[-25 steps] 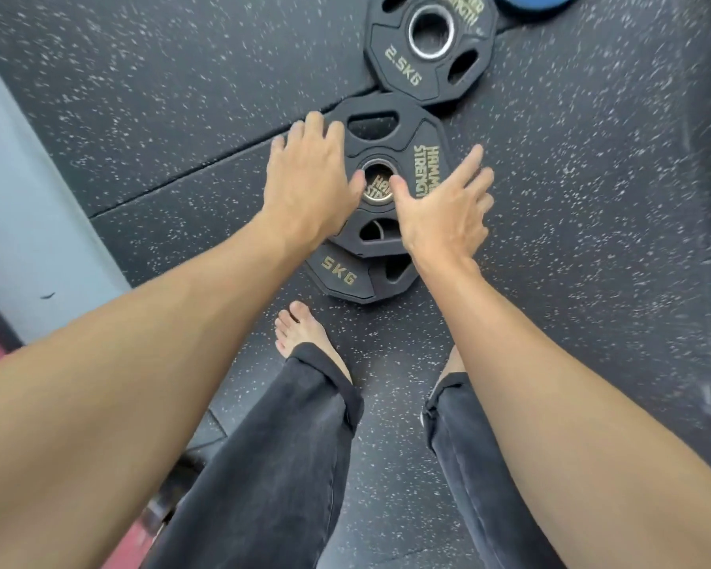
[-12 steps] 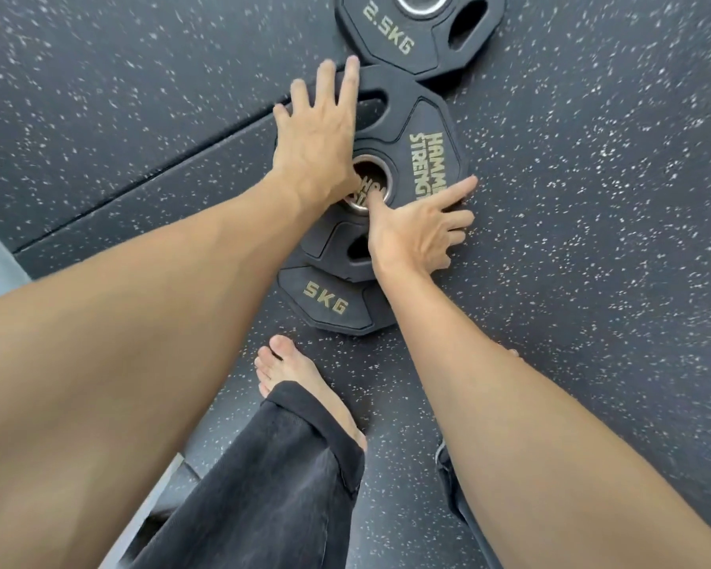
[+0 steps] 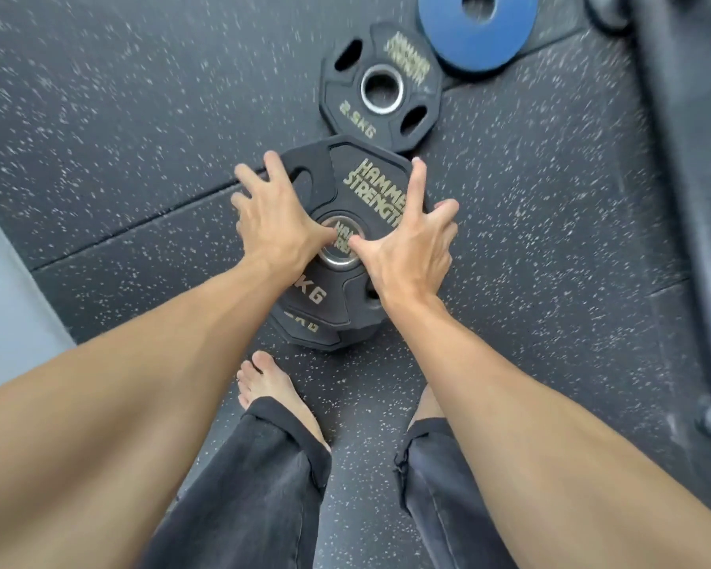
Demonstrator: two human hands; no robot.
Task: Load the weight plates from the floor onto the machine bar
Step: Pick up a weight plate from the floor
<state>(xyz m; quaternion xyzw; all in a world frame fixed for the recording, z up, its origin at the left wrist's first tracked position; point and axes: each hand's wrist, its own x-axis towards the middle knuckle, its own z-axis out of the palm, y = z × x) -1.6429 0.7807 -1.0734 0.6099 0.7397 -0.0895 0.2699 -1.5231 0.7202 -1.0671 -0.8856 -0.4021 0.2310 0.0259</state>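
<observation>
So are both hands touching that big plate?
Touching. Head view: left hand grips the top plate at its left rim, right hand at its right rim.

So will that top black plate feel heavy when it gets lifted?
Probably heavy for its size: left hand and right hand both grip the top plate. It looks thick and solid, so likely stiff. Lying on the lower plate, not on edge, it probably won't roll.
</observation>
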